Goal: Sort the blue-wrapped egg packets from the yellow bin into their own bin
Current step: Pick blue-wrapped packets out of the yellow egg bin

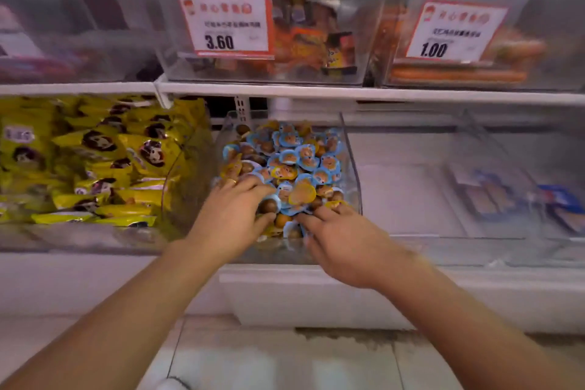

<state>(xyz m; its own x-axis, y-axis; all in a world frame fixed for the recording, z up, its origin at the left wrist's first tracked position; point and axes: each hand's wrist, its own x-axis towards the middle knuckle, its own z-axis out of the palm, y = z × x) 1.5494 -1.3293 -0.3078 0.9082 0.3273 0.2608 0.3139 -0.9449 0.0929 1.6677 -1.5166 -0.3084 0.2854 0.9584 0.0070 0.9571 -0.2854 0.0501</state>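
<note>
1. While I lean over the shelf, the bin of yellow snack bags [88, 161] sits just left of the clear middle bin [351, 155]; I can't tell whether that is the task's yellow bin.
2. My left hand [232, 215] is at the near left of the middle bin, fingers curled down into the pile with a brown egg packet [269, 204] under my fingertips; I can't tell whether I truly grip it.
3. The blue-wrapped egg packets [297, 158] fill the middle bin, mixed with a few orange-yellow ones [302, 194].
4. My right hand [343, 247] is at the near right of the middle bin, fingers fairly straight and resting on the packets, holding nothing I can see.
5. Right of the middle bin stands a nearly bare clear bin [411, 187].
6. Risks, as I judge them: the packets are small, slick and heaped, so raking could push some over the low front edge to the floor, or I could scoop an orange-yellow one in with the blue.
</note>
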